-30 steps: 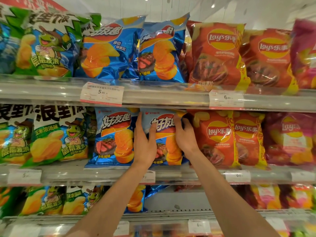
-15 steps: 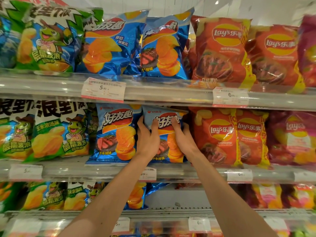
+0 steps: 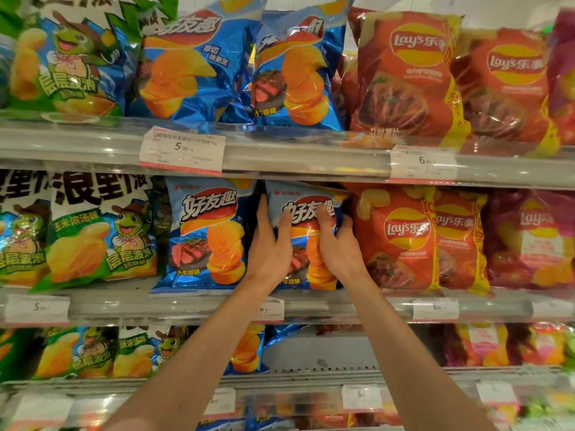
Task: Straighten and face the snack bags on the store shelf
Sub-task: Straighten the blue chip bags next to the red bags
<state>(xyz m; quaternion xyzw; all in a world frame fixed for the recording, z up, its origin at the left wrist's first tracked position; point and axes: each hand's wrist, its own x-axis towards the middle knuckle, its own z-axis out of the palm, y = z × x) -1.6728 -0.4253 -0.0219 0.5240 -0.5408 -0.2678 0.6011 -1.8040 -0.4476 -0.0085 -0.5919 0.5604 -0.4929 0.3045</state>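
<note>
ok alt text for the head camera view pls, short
Two bare hands, left hand and right hand, grip a blue chip bag on the middle shelf, between another blue bag and red Lay's bags.

On the middle shelf (image 3: 311, 306), the left hand (image 3: 269, 247) and right hand (image 3: 337, 247) grip a blue chip bag (image 3: 306, 209) from either side, an identical blue bag (image 3: 207, 234) just left, red Lay's bags (image 3: 401, 237) touching its right.
</note>
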